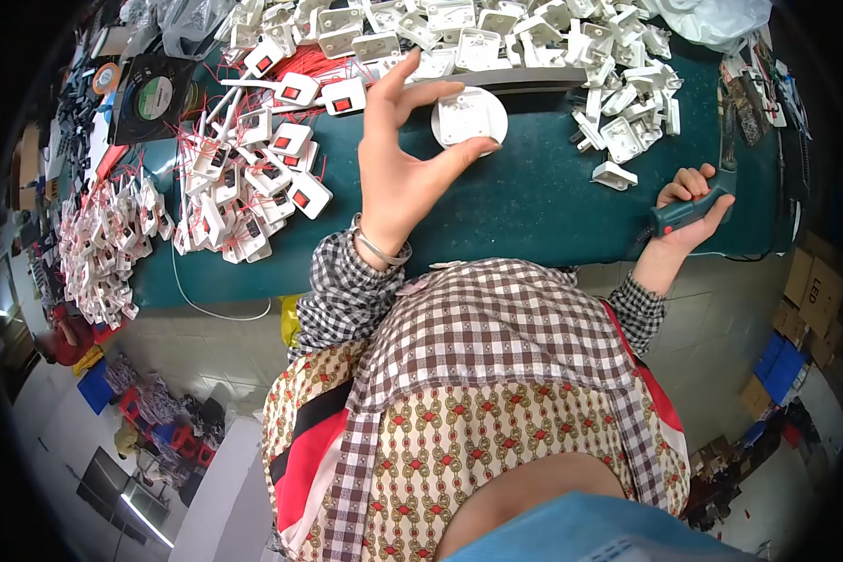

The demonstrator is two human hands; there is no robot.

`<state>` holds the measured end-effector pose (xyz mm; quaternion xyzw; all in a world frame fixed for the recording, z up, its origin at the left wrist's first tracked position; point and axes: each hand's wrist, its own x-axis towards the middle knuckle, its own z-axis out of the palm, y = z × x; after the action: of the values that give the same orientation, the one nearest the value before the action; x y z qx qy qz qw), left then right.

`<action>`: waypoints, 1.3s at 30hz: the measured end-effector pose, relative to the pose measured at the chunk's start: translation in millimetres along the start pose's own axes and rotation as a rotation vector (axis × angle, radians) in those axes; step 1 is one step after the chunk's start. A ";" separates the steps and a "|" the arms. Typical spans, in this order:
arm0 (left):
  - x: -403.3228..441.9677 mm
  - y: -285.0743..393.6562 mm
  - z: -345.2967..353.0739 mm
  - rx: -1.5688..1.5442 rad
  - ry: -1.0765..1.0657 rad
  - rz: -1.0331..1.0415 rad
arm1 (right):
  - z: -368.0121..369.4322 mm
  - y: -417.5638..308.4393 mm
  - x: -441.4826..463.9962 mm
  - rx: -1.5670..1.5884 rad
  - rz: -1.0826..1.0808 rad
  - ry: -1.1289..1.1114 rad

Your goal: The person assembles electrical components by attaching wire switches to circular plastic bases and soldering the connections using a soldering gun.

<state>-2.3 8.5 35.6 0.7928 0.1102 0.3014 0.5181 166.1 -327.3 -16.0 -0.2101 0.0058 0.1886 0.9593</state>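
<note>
My left hand [405, 155] has its thumb and index finger closed on the edges of a small square white plastic housing [465, 116], the other fingers raised. The housing lies over a round white disc [499, 120] at the middle of the table. On the right, my right hand [688, 208] is wrapped round the grip of a green pistol-shaped corded tool [672, 217] with a red button. The tool's slender front points away from me; its tip is hard to make out. Close by the left hand are white switch housings with red rockers [310, 194].
Loose white housings [618, 139] pile up along the far side, behind a dark strip [534, 79]. Wired pieces with red leads [112, 239] heap at the left beside a black reel [150, 97]. A plastic bag [721, 21] lies far right. Cartons [820, 295] stand on the floor.
</note>
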 end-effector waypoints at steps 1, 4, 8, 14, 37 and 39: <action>-2.3 -0.7 2.0 0.064 -0.008 0.036 | 0.4 0.3 0.2 -0.002 -0.001 0.001; -9.5 -3.8 7.3 0.209 -0.008 0.099 | -1.3 -0.6 1.2 0.013 0.021 -0.023; -11.5 -1.2 7.4 0.268 -0.013 0.116 | 1.4 0.0 1.2 -0.019 0.003 0.006; -17.1 8.9 0.2 0.227 0.006 0.174 | 24.2 -11.3 -10.9 -0.001 0.055 -0.046; 20.5 -12.1 -140.5 1.164 0.277 -0.181 | 98.7 11.5 -26.4 -0.458 -0.044 -0.130; 31.7 -17.5 -134.6 1.107 0.178 -0.195 | 100.3 13.8 -22.7 -0.424 -0.035 -0.115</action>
<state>-54.4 133.2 69.4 0.9037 0.3679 0.2153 0.0396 133.2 -283.3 71.9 -0.3962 -0.0924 0.1804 0.8955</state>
